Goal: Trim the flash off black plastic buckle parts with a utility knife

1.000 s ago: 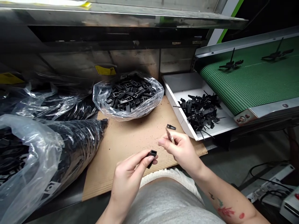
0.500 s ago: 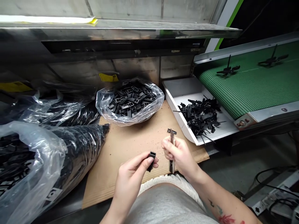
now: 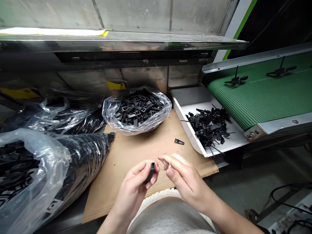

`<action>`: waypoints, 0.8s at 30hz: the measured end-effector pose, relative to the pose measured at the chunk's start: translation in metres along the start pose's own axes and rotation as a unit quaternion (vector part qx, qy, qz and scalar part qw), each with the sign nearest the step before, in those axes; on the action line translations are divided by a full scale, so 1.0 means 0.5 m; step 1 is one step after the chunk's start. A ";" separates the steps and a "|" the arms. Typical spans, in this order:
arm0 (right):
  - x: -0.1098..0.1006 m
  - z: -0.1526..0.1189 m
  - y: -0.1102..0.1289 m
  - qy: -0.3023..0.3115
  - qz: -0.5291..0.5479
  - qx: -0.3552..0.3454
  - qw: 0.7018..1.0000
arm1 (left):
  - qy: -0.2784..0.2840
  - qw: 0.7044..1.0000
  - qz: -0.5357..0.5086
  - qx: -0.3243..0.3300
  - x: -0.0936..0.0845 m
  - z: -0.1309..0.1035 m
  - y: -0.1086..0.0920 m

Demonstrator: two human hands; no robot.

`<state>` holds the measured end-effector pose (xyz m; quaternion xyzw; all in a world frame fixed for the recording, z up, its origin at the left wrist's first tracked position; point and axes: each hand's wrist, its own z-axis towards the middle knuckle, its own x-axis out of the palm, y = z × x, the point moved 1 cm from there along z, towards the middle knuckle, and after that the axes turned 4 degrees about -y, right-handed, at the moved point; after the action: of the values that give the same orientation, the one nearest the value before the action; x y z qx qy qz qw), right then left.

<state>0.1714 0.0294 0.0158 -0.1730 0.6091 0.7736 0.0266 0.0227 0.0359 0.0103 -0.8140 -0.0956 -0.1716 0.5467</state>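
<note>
Between the thumb and fingers of my left hand (image 3: 136, 182) is a small black plastic part (image 3: 149, 173) with an opening at its upper end. My right hand (image 3: 182, 175), just to its right, is closed around a metal hand tool (image 3: 166, 162), mostly hidden by the fingers; its tip points left toward the black part without visibly touching it. Another small black part (image 3: 179, 141) lies on the brown cardboard (image 3: 136, 148), beyond my right hand.
A clear bag (image 3: 109, 113) of black parts stands at the back. Larger filled bags (image 3: 83, 156) crowd the left. On the right, a white tray (image 3: 192, 136) holds black pieces below a green conveyor (image 3: 268, 94). A metal shelf (image 3: 146, 44) spans the back.
My right hand has moved down and left toward my left hand, turning the tool from upright to pointing left. The left hand has shifted slightly left and tilted its part.
</note>
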 end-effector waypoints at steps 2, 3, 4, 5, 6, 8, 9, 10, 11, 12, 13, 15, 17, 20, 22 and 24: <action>0.001 -0.008 0.011 -0.004 -0.028 -0.021 0.999 | -0.016 1.000 -0.004 0.023 -0.001 -0.005 0.000; 0.002 -0.009 0.013 -0.001 -0.030 -0.018 0.999 | -0.019 0.999 -0.004 0.030 -0.001 -0.007 0.000; 0.002 -0.009 0.014 0.006 -0.027 -0.008 1.000 | -0.022 0.999 -0.002 0.034 0.000 -0.009 0.001; 0.004 -0.008 0.013 0.020 -0.021 0.005 1.000 | -0.028 0.999 0.000 0.036 0.000 -0.010 0.002; 0.005 -0.006 0.012 0.037 -0.015 0.020 0.999 | -0.034 0.999 0.003 0.038 0.000 -0.011 0.002; 0.007 0.001 0.012 0.062 -0.006 0.042 0.997 | -0.041 0.998 0.009 0.043 -0.001 -0.012 0.003; 0.008 0.004 0.013 0.066 -0.007 0.045 0.997 | -0.041 0.998 0.013 0.044 -0.002 -0.012 0.003; 0.008 0.008 0.015 0.067 -0.011 0.044 0.997 | -0.041 0.998 0.015 0.046 -0.003 -0.013 0.004; 0.008 0.012 0.016 0.067 -0.015 0.041 0.997 | -0.043 0.998 0.015 0.050 -0.004 -0.013 0.004; 0.009 0.016 0.018 0.069 -0.017 0.037 0.997 | -0.045 0.997 0.015 0.054 -0.006 -0.014 0.003; 0.009 0.019 0.020 0.074 -0.017 0.035 0.997 | -0.045 0.997 0.015 0.059 -0.007 -0.014 0.003; 0.009 0.023 0.022 0.091 -0.009 0.038 0.995 | -0.038 0.997 0.020 0.067 -0.011 -0.015 0.003; 0.009 0.025 0.023 0.109 0.001 0.046 0.993 | -0.027 0.996 0.029 0.076 -0.014 -0.015 0.002; 0.007 0.024 0.024 0.125 -0.002 0.047 0.991 | -0.013 0.995 0.044 0.088 -0.019 -0.013 0.002; 0.006 0.021 0.027 0.123 -0.014 0.040 0.991 | -0.003 0.995 0.049 0.090 -0.021 -0.011 0.003; 0.006 0.016 0.031 0.128 -0.023 0.034 0.991 | -0.006 0.996 0.045 0.083 -0.020 -0.008 0.003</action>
<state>0.1626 0.0324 0.0309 -0.2839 0.6294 0.7229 -0.0280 0.0136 0.0320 0.0065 -0.7703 -0.0756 -0.1335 0.6189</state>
